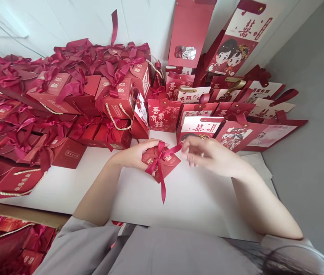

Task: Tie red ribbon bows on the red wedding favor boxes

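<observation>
Item: small red box (166,165), red card with pale print on its faces, flaps closed. A dark red ribbon (158,156) is tied in a bow across the top. One tail hangs straight down below the box and another runs up to the right. The box sits tilted, raised above the far middle of the white board (196,202), clasped from the left by the left hand (134,154).

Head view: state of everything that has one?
small red box, closed, held in left hand
ribbon, tied in a bow, one tail hanging
right hand, blurred at ribbon end, grip unclear
boxes at left, closed, bows tied
paper bags, flat, overlapping
</observation>
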Demonstrator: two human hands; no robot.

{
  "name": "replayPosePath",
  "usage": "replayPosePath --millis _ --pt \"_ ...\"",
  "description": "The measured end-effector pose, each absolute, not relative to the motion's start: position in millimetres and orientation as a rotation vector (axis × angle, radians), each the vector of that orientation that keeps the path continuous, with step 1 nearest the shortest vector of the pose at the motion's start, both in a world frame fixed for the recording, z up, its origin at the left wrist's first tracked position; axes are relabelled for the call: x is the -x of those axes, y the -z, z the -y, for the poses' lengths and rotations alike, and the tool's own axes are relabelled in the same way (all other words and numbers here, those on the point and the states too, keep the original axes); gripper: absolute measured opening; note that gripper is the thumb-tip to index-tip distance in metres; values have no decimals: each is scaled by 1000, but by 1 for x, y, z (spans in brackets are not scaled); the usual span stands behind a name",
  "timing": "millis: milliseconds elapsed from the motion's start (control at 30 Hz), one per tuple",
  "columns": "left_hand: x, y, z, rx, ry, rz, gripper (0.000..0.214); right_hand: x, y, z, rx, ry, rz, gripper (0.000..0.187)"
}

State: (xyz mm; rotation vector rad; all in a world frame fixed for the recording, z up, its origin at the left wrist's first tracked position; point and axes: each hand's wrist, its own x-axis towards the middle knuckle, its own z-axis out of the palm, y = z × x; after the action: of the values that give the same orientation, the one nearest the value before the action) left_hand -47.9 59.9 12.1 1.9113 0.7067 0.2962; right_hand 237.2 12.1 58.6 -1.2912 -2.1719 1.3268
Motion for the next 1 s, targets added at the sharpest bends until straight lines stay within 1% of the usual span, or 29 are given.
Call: replayPosePath --millis 67,100,267,433,633,833,1000 --pt "48 -11 -60 -1895 -291 -690 86 -233 -51 -17 1452 -1174 2063 40" --pt "48 -10 -61 -1889 -292 -679 87 -231 -47 -20 1475 -1157 2061 39" --pt "48 -12 -61 -1893 -278 -665 92 -225 -27 -32 1210 -1314 2160 29" --pt "48 -13 -59 -1918 -267 -670 97 -228 -22 -38 1156 -1368 2117 21" --pt "49 -9 -59 -1924 -257 -673 96 -230 -22 -42 1148 -1499 2050 25" --pt "49 -9 -60 -1920 -267 -677 92 -232 -16 -46 1122 -1715 1869 27" --pt "50 -10 -60 -1945 -246 -667 95 -232 -15 -48 1175 -1706 1858 29"
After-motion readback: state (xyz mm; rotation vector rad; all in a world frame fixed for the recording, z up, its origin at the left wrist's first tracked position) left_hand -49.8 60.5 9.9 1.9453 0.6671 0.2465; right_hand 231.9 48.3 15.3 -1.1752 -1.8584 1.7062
